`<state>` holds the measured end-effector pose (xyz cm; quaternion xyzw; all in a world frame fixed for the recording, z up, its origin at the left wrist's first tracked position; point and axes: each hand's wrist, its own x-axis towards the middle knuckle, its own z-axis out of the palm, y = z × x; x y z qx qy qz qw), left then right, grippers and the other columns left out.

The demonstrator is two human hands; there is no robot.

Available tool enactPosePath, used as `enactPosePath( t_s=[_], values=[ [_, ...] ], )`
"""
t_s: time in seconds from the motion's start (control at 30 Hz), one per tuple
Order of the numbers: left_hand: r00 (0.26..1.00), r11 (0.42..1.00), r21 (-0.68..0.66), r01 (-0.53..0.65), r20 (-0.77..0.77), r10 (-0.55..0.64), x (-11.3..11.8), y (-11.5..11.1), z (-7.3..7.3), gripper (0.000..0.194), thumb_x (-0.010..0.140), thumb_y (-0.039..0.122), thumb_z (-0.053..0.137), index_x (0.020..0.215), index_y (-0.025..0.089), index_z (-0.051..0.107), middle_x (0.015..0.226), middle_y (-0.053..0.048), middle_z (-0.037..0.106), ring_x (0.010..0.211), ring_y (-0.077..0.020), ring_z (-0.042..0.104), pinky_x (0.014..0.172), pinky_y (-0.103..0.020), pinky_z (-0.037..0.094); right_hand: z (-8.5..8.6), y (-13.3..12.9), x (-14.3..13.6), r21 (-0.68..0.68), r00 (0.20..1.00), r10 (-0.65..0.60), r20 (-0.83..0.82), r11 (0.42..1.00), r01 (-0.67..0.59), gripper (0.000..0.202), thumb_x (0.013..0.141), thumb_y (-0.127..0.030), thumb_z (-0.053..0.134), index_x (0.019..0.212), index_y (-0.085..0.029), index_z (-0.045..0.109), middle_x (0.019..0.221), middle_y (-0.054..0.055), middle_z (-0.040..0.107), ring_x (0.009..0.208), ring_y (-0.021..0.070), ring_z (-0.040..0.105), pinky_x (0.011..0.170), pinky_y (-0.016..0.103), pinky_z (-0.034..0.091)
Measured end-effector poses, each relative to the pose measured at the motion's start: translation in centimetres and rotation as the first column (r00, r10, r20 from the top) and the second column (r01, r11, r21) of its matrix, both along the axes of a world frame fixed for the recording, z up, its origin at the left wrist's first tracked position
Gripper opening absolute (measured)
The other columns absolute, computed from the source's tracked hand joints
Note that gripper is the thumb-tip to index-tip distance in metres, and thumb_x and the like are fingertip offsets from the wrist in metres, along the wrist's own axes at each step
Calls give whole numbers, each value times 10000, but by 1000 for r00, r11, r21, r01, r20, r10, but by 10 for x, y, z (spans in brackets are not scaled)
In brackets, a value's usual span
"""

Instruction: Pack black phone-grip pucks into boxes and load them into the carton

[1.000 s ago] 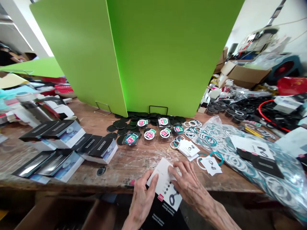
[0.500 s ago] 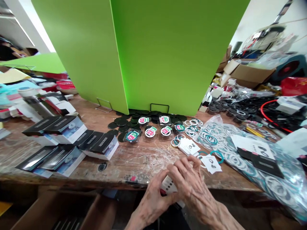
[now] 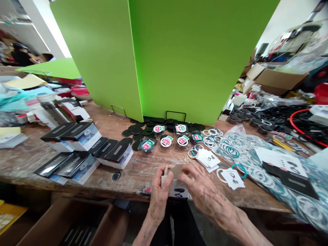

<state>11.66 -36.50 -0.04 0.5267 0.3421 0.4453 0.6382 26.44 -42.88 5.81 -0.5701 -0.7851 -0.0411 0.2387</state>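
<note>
Since the frame half a second ago, the hands spread from over the carton (image 3: 176,192), and its folded body now shows opened out between them, flaps up. Our view swings a little too, so the whole table (image 3: 139,176) sits farther right.

State of hands: our left hand (image 3: 159,193) grasps the carton at its left side, thumb on the near face, fingers behind. Our right hand (image 3: 203,188) has curled fingers against the right upper edge; we cannot tell whether they pinch a flap or only push it.

Position: carton at the near edge of the table, centre, open end up, plain inside visible. Its lower end is hidden, so we cannot say whether it is closed.

Step in hand, by our reading: squaring the carton and working its flaps. We judge that the next move calls for a steady left hold and light right fingertips, since thin board may crease if pressed off the fold.

Surroundings: black boxes (image 3: 119,152) stand left; stickered packs (image 3: 166,140) lie far centre beside black discs (image 3: 135,129); printed cards (image 3: 208,158) lie right, near the bag of rings (image 3: 258,174).
</note>
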Motion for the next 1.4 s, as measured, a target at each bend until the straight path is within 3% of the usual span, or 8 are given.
enactPosePath(
  t_s=[0.2, 0.4, 0.6, 1.03, 1.13, 1.2, 1.33, 1.4],
  values=[
    [994, 994, -91, -53, 95, 62, 5, -3, 4, 278, 916, 470, 480, 1061, 233, 496, 949, -3, 568, 860, -142, 553, 763, -229, 445, -17, -4, -3, 168, 982, 3, 187, 985, -35, 225, 906, -100, 475, 1105, -139, 571, 1110, 82, 604, 1154, 250, 501, 1134, 589, 241],
    [998, 990, 127, 55, 29, -59, -8, -10, -22, 496, 900, 348, 566, 1312, 320, 292, 1355, -56, 434, 1197, -207, 491, 1017, -349, 401, -14, 0, -1, 204, 978, 24, 209, 977, -67, 270, 911, -54, 406, 1100, -110, 590, 1100, 94, 622, 1176, 257, 506, 1152, 608, 183],
    [996, 944, 319, -87, -1, 93, -6, -10, -39, 537, 864, 248, 632, 1295, 315, 319, 1344, -63, 433, 1246, -190, 476, 1006, -309, 441, -26, -1, 6, 287, 983, 29, 180, 955, -81, 253, 942, -84, 425, 1148, -74, 570, 1056, 109, 654, 1158, 236, 541, 1151, 606, 188],
    [955, 659, 752, 35, -220, 200, -18, 1, -41, 418, 870, 273, 622, 1255, 307, 463, 1251, -95, 457, 1154, -243, 518, 943, -398, 482, -36, -8, 16, 332, 983, 140, 122, 927, -174, 251, 920, -36, 430, 1110, -118, 573, 1171, 125, 633, 1272, 248, 475, 1142, 602, 204],
    [937, 634, 770, 74, -271, 220, -22, 3, -36, 379, 870, 257, 620, 1225, 300, 493, 1244, -84, 455, 1136, -230, 528, 934, -361, 482, -41, -12, 18, 293, 984, 7, -180, 955, 47, 400, 933, -70, 395, 1314, -185, 445, 1386, 145, 467, 1356, 265, 373, 1104, 532, 337],
    [936, 639, 764, 87, -283, 211, -23, 3, -34, 378, 865, 245, 624, 1216, 294, 492, 1248, -83, 454, 1139, -229, 529, 931, -346, 481, -42, -12, 17, 60, 846, -101, -523, 986, 155, 450, 966, -144, 360, 1404, -228, 303, 1369, 137, 482, 1285, 233, 472, 1016, 427, 462],
    [935, 638, 760, 124, -305, 181, -24, 2, -31, 377, 859, 242, 633, 1204, 292, 490, 1267, -76, 440, 1160, -223, 516, 945, -325, 466, -37, -6, 13, -275, 392, -153, -907, 921, -275, 460, 986, -265, 347, 1395, -254, 136, 1231, 107, 577, 1054, 194, 630, 857, 363, 543],
    [933, 671, 726, 149, -328, 147, -24, 3, -28, 361, 858, 247, 635, 1186, 296, 493, 1273, -71, 431, 1165, -224, 509, 953, -329, 458, -34, -4, 12, -295, 356, -165, -920, 888, -352, 457, 982, -276, 348, 1387, -262, 136, 1245, 102, 559, 1040, 187, 625, 864, 374, 531]
  ],
)
